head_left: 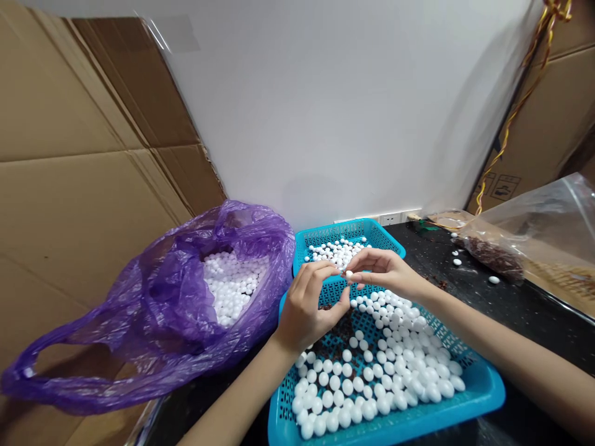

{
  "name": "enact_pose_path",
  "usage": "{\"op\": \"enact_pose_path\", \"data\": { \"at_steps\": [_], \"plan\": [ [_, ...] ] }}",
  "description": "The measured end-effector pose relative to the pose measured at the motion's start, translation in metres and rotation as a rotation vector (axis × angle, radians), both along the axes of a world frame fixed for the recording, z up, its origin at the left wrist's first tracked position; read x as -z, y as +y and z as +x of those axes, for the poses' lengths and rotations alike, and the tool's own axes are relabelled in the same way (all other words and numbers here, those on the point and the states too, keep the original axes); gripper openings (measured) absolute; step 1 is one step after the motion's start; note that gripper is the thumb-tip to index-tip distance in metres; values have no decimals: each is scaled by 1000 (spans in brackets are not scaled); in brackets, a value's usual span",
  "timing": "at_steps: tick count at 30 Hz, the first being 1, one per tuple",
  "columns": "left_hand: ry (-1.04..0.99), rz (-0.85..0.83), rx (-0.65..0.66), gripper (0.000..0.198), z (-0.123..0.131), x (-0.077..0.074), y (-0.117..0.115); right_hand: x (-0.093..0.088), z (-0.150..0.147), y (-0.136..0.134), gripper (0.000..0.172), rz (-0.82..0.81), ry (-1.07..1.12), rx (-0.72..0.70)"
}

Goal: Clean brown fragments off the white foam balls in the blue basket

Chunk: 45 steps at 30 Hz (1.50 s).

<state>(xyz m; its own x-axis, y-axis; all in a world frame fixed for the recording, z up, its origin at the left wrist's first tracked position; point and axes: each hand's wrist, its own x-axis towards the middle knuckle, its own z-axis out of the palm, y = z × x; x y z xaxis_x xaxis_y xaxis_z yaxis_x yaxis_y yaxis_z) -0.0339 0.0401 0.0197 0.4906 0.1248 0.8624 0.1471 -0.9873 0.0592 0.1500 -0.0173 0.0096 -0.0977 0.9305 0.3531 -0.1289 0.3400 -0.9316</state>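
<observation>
Ball [349,274] hovers above the near basket [488,391], pinched by the right hand [383,267]; the left hand [309,303] crowds close, probably steadying it (gripping, I can't tell). Left of the basket, a purple bag [171,291] gapes, perhaps for easy reach.

two blue baskets: one near basket [486,387] and, just behind it, one far basket [325,235]. left of the near basket, one purple bag [176,297]; to its right, one clear bag [548,223] and at least three loose balls [493,280]. above it, one left hand [309,303], one right hand [379,267], one white ball [349,274]. inside it, dozens of balls, too many to count.
</observation>
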Motion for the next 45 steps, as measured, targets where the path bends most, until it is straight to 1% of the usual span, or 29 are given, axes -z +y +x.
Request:
{"op": "enact_pose_path", "data": {
  "at_steps": [5, 12, 19, 27, 40, 45],
  "plan": [
    [18, 84, -98, 20, -3, -2, -1, -2, -3, -2, 9, -48, 25, -60],
    [-16, 122, -129, 17, -5, -4, -3, -2, -4, -2, 6, -35, 57, -64],
    [-1, 114, -78, 11, -4, -4, -3, -1, -4, -2, 11, -76, 26, -56],
    [1, 116, -43, 11, -4, -4, -3, -3, -6, -5, 18, -159, 33, -43],
    [1, 111, 16, 13, -3, -3, -3, -6, -9, -7, 16, -185, 79, -59],
    [9, 106, 6, 10, -3, -3, -2, -6, -9, -6, 17, -196, 73, -42]
  ]
}}
